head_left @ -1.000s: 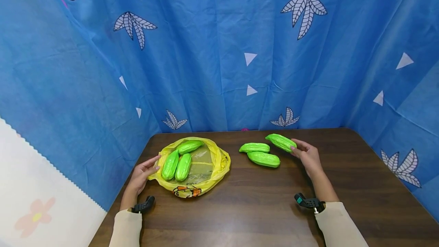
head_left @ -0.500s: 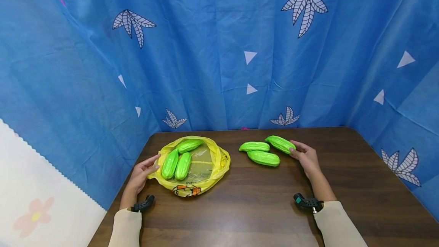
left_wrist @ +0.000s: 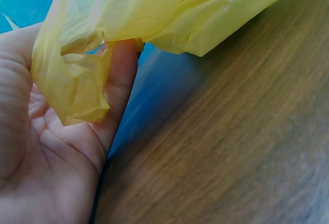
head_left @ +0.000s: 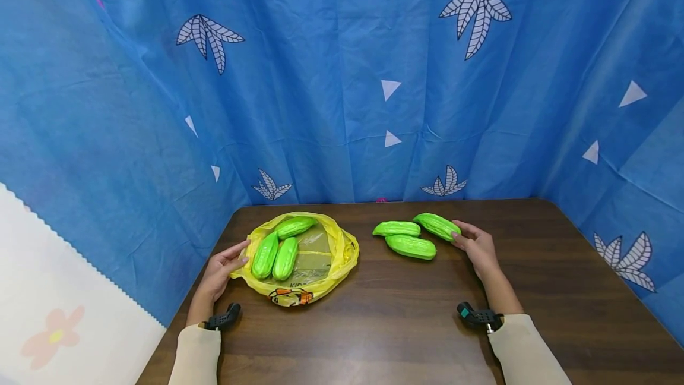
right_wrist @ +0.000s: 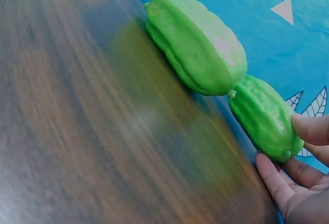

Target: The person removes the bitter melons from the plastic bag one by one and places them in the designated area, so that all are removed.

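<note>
At the left of the head view, my left hand [head_left: 218, 272] holds the near-left rim of a yellow plastic bag [head_left: 344, 257], its film bunched between thumb and fingers in the left wrist view. The bag lies wide open, with three green ridged toy gourds [head_left: 285, 259] inside on its left. Over on the right, my right hand [head_left: 481, 249] pinches the blunt end of another toy gourd [head_left: 435, 226], thumb on top and fingers beneath. Two more gourds, the far one [head_left: 396, 229] and the near one [head_left: 410, 247], lie side by side just left of it.
Everything rests on a dark brown wooden table [head_left: 374, 325]. A blue patterned curtain [head_left: 363, 106] hangs along its back and sides. White cloth [head_left: 53, 290] with a pale flower shows at the lower left.
My right hand has lowered its gourd slightly toward the table during the first half second. Since then both hands, the bag and the other gourds have stayed in place.
</note>
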Tool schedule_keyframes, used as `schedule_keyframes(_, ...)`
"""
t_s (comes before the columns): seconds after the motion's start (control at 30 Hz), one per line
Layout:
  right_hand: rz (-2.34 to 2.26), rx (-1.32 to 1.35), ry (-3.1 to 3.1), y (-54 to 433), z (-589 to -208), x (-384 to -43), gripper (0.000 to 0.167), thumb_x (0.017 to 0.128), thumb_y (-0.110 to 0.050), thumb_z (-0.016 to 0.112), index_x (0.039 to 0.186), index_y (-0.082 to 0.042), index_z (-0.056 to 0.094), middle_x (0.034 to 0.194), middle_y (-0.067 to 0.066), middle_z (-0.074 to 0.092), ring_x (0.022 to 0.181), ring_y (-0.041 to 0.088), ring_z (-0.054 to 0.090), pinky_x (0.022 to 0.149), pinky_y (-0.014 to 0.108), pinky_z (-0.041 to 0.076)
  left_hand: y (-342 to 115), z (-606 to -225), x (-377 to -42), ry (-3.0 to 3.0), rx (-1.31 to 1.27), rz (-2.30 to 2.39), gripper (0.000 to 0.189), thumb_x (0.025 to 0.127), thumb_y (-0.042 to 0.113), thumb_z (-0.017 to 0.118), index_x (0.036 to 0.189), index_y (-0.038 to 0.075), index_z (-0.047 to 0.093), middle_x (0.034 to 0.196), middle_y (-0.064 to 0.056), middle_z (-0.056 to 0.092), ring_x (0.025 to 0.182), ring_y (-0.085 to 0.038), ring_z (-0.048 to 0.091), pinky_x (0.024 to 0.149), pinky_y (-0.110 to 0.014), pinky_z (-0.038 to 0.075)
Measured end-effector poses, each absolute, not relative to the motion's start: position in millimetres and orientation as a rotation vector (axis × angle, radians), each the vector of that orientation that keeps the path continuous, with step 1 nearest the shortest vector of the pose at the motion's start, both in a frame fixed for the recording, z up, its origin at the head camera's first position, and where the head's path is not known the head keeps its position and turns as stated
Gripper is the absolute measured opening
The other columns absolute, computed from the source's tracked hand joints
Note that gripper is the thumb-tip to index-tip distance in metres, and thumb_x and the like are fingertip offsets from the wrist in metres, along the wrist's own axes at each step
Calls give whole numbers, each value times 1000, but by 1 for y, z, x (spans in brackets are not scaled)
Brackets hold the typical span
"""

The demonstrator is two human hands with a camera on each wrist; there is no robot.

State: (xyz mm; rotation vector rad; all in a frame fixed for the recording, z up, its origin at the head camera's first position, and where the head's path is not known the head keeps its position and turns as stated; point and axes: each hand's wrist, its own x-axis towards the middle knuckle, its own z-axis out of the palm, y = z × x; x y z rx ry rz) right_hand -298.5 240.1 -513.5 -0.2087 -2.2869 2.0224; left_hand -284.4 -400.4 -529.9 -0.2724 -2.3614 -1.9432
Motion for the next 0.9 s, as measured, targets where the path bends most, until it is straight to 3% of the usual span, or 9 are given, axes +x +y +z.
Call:
schedule_keyframes(0.2, 2014, -202, -2281, 239, -515, -299, 49, 104, -14, 59, 149, 0, 48, 149, 23, 46, 105, 3, 56, 88, 21, 54, -401, -530, -284, -2363, -267, -1953, 53, 99, 7, 65, 147, -7, 46, 145, 10, 55, 128, 9, 44, 100, -11, 40)
schedule_keyframes(0.47, 2008, -166, -2297, 241, -517, -297, 52, 104, -17, 60, 151, 1, 46, 151, 23, 44, 108, 4, 57, 91, 24, 54, -399, -529, -284, -2358, -261, -1965, 53, 99, 7, 65, 147, -8, 47, 142, 12, 57, 127, 10, 45, 100, -12, 41)
schedule_keyframes(0.7, 2000, -161, -2284, 243, -520, -297, 54, 102, -19, 64, 149, 2, 48, 147, 24, 46, 96, -6, 59, 88, 21, 54, -399, -530, -284, -2360, -267, -1958, 54, 99, 7, 66, 147, -8, 46, 141, 13, 57, 128, 9, 45, 100, -11, 40)
schedule_keyframes(0.9, 1973, -124, -2267, 242, -523, -298, 56, 101, -23, 66, 148, 2, 49, 146, 24, 47, 98, -6, 57, 85, 20, 55, -401, -531, -286, -2388, -243, -1931, 55, 98, 9, 67, 148, -6, 47, 141, 14, 56, 132, 5, 40, 100, -10, 38)
